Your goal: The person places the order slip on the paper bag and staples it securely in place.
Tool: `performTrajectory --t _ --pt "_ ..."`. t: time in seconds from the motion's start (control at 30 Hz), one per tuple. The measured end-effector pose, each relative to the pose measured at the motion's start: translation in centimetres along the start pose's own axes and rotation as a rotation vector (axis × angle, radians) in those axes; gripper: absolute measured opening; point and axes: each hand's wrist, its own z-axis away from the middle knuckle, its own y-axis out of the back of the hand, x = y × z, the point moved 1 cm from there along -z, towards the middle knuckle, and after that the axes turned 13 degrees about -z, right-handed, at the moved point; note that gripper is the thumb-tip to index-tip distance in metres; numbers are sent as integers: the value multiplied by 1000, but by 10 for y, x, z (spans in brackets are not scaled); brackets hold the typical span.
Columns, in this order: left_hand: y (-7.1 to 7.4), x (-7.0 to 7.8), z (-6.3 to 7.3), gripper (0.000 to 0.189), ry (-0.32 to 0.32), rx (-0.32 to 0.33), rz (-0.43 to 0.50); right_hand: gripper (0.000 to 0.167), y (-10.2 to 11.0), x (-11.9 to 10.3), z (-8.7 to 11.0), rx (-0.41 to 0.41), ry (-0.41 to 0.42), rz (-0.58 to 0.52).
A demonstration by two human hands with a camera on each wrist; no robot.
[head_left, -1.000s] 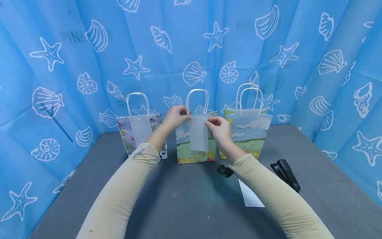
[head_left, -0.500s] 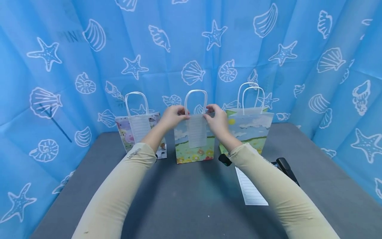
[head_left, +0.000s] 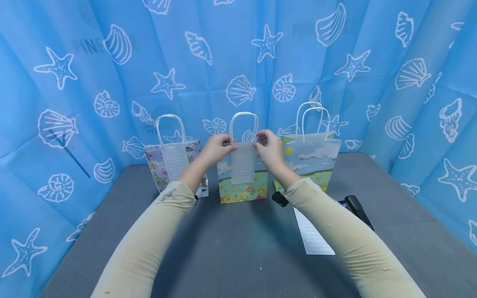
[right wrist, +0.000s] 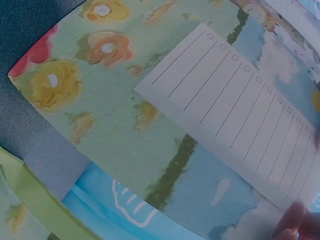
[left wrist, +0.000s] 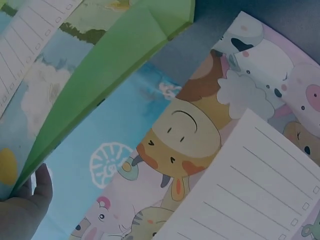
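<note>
In the head view, a paper gift bag (head_left: 243, 192) with a meadow print and white handles stands upright in the middle. A white lined checklist sheet (head_left: 243, 165) lies against its front, top end at the bag's top edge. My left hand (head_left: 217, 149) pinches the bag's top edge beside the sheet's upper left corner, thumb in front. At the upper right corner, my right hand (head_left: 271, 151) pinches sheet and bag edge together. The right wrist view shows a fingertip (right wrist: 295, 217) right at the sheet's edge. Fingers behind the bag are partly hidden.
An animal-print bag (head_left: 158, 165) with a similar sheet (head_left: 175, 161) stands left. Another meadow bag (head_left: 314, 161) stands right. A black stapler (head_left: 357, 211) and a loose lined sheet (head_left: 313, 236) lie right, partly behind my right sleeve. A blue shell-print curtain (head_left: 208, 91) hangs behind.
My right hand has moved up to the bag's top edge. The sheet has risen, now lies flatter against the bag, and has shifted slightly left. The left hand has barely moved.
</note>
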Motion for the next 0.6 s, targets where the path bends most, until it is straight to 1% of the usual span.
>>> performTrajectory --t 0.17,0.37,0.6 --pt "-1 1 1 21 17 18 -6 23 0 0 0 -1 1 -10" --pt "-1 1 1 20 40 17 -25 22 0 0 0 -3 -13 -22" --pt "-2 -1 0 19 50 26 -25 24 1 0 1 -8 -28 -47"
